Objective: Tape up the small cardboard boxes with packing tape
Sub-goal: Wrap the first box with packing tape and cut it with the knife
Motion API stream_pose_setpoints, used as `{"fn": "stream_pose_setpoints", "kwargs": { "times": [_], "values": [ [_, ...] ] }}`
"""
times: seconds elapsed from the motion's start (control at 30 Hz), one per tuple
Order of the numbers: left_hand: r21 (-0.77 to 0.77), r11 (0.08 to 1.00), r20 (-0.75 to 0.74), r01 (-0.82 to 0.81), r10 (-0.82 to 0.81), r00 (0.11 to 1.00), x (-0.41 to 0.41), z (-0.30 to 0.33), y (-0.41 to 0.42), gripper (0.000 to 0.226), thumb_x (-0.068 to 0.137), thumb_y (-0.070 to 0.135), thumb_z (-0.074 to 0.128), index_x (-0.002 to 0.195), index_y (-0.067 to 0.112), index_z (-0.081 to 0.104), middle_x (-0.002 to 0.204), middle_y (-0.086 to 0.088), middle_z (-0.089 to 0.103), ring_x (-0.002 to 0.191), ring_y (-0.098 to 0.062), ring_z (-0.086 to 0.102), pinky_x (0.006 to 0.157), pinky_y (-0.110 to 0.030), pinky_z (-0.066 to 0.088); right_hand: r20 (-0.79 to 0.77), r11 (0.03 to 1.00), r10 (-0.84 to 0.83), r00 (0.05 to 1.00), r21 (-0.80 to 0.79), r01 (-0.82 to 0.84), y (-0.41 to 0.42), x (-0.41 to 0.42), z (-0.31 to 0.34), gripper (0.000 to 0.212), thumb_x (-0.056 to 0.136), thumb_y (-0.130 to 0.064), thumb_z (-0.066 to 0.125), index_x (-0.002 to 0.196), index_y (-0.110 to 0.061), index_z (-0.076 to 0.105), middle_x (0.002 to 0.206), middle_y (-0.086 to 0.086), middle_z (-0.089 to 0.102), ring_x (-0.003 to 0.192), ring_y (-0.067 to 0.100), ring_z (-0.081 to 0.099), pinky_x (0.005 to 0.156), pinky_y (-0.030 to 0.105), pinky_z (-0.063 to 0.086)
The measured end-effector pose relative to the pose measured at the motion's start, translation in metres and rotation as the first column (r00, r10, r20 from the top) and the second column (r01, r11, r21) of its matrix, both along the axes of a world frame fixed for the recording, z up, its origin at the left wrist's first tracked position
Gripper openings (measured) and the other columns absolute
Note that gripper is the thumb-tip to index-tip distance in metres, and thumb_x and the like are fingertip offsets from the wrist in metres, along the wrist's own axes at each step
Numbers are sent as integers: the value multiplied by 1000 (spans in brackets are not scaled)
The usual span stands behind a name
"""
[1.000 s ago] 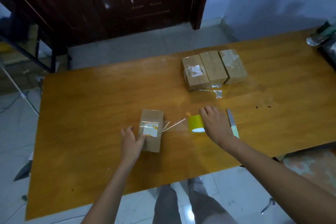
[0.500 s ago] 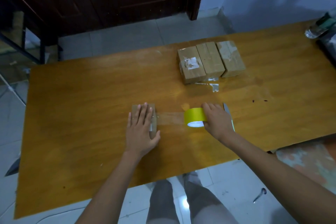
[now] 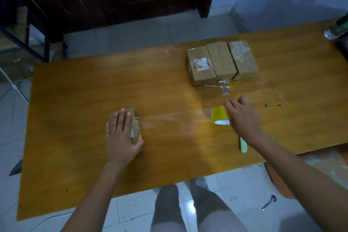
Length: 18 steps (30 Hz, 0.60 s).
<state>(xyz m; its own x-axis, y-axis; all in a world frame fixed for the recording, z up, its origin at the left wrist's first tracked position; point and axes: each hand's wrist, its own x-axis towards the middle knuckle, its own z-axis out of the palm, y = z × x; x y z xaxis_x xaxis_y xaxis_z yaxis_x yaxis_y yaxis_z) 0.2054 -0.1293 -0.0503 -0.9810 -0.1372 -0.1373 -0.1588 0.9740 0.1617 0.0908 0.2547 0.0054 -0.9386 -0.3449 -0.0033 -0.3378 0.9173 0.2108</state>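
Observation:
A small cardboard box (image 3: 135,125) lies on the wooden table (image 3: 75,100), and my left hand (image 3: 120,135) presses flat on top of it, covering most of it. A clear strip of packing tape (image 3: 169,117) stretches from the box rightwards to a yellow tape roll (image 3: 220,116). My right hand (image 3: 243,117) grips that roll from its right side. Three taped boxes (image 3: 220,61) sit side by side at the back of the table.
A knife with a pale green handle (image 3: 243,145) lies partly under my right wrist near the front edge. Tape scraps (image 3: 222,88) stick to the table before the three boxes. A bottle (image 3: 335,28) lies at the far right. My legs stand below the table edge.
My left hand went from the box's side to flat on top. My right hand pulled the roll further right, stretching a longer strip of tape.

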Motion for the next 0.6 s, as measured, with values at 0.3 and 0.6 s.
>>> {"fn": "stream_pose_setpoints", "kwargs": {
  "times": [0.3,0.6],
  "values": [
    [-33,991,2,132,-132,991,7,3,-14,88,84,60,34,156,16,7,164,-2,-4,151,-23,-4,118,-58,9,4,1000,-14,1000,14,14,-1,4,-4,29,70,11,62,90,-9,56,80,9,55,81,30,46,52,34,36],
    [-14,997,38,71,-71,997,7,4,-10,91,81,61,35,156,17,7,164,1,-5,151,-20,-7,119,-56,7,-177,990,135,975,-17,-140,-15,-3,75,23,79,6,60,98,-6,58,91,12,60,87,33,47,56,32,28]
  ]
}}
